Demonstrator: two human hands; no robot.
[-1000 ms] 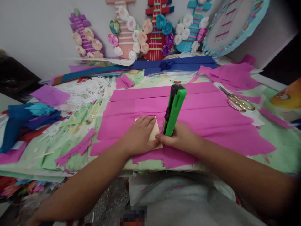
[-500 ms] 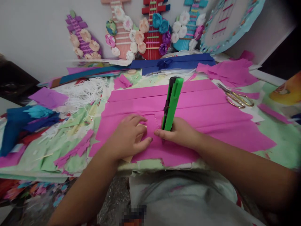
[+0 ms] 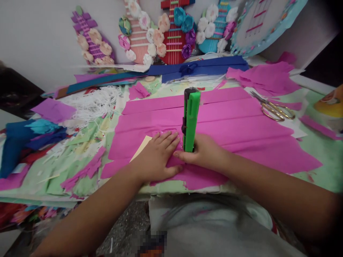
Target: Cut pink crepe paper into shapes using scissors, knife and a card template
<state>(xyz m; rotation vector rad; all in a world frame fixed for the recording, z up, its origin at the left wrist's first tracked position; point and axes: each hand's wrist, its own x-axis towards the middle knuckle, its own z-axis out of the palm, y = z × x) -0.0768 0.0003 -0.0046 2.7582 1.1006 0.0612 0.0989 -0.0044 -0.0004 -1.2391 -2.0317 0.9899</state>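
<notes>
A large sheet of pink crepe paper [image 3: 230, 128] lies folded in bands across the table in front of me. My left hand [image 3: 158, 157] rests flat on it with the fingers stretched out, pressing down the paper beside a tan card [image 3: 140, 148] that sticks out to its left. My right hand [image 3: 205, 153] is closed round a green utility knife [image 3: 190, 119], held nearly upright with its lower end down on the pink paper right next to my left fingertips.
Gold scissors [image 3: 273, 109] lie at the right. Torn pink scraps [image 3: 264, 76], a blue paper roll [image 3: 198, 69], white string [image 3: 91, 103] and blue and purple scraps [image 3: 34, 128] crowd the table. Flower-decorated paper guitars [image 3: 171, 32] lean on the back wall.
My left hand slid the tan card out to the left, then came back flat on the pink paper beside the knife. The knife moved slightly left and stands more upright.
</notes>
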